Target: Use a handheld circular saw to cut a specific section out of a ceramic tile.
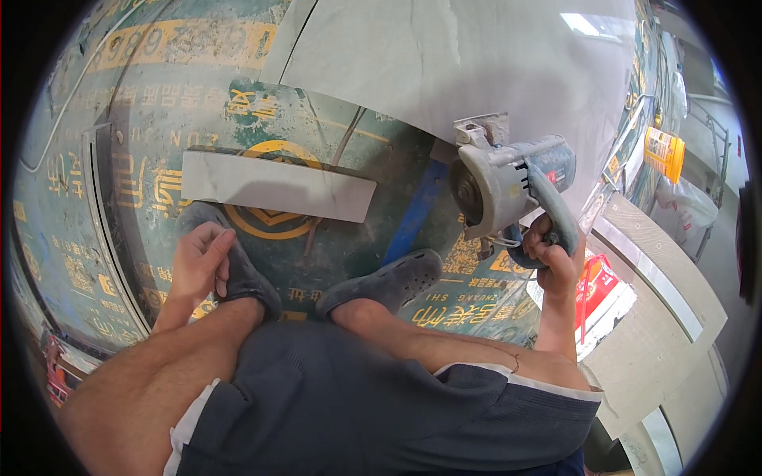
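My right hand [554,258] grips the handle of a dusty grey circular power saw [496,186] above the edge of a large pale slab [381,55]. My left hand [205,262] hangs over my left dark clog, fingers curled with the thumb against them; what they hold, if anything, is hidden. A narrow white tile strip [278,181] lies on the green printed floor covering [143,238], beyond my left hand and left of the saw. A blue bar [401,222] lies between the strip and the saw, above my right clog [381,282].
Stacked pale boards [651,270] and a red-and-white package [587,301] lie to my right, with a yellow bucket [663,155], plastic bags and a metal frame farther back. A long metal strip [119,230] runs along the left, and a cable crosses the upper left.
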Demonstrator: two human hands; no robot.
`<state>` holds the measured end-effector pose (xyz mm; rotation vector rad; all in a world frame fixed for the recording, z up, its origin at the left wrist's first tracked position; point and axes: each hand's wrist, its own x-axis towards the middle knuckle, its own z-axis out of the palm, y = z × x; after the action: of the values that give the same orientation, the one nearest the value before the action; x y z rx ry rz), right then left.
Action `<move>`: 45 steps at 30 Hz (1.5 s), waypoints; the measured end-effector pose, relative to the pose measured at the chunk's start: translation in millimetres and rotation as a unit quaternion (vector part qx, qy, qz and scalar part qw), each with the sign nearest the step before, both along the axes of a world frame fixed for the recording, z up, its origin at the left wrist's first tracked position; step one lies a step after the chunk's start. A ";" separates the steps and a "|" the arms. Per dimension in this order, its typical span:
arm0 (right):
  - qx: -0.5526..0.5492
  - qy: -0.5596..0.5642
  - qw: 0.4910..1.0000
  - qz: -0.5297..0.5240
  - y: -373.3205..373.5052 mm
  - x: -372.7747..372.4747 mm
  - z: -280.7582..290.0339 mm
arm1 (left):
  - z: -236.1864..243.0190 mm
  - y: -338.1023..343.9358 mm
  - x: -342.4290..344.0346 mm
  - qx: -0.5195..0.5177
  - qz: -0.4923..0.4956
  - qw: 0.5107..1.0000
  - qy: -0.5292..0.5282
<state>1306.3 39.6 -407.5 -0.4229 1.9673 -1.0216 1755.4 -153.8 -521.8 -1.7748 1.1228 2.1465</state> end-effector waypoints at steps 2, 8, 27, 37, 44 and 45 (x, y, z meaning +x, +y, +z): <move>0.002 0.010 1.000 0.005 0.5 -0.8 -0.4 | 0.1 -0.1 -1.9 0.001 0.001 1.000 0.002; 0.003 0.018 1.000 0.019 -3.0 0.0 0.1 | 6.5 -3.3 -1.1 -0.007 0.008 1.000 0.005; -0.009 0.049 0.998 0.039 -11.2 1.8 9.6 | 22.8 -11.8 -5.2 -0.017 0.003 1.000 0.005; 0.021 0.073 0.993 0.089 -7.8 -2.3 5.7 | 0.4 1.2 -1.9 -0.009 0.011 1.000 0.014; 0.038 0.050 0.992 0.107 -11.6 -4.9 9.3 | 5.1 -1.4 -0.5 -0.019 0.009 1.000 0.008; 0.036 0.052 0.992 0.107 -12.4 -4.1 10.3 | 3.9 -1.2 -0.4 -0.020 0.007 1.000 0.009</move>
<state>1302.2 27.2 -397.2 -0.6434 1.9935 -0.8043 1755.0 -155.0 -517.9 -1.7885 1.1692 2.1656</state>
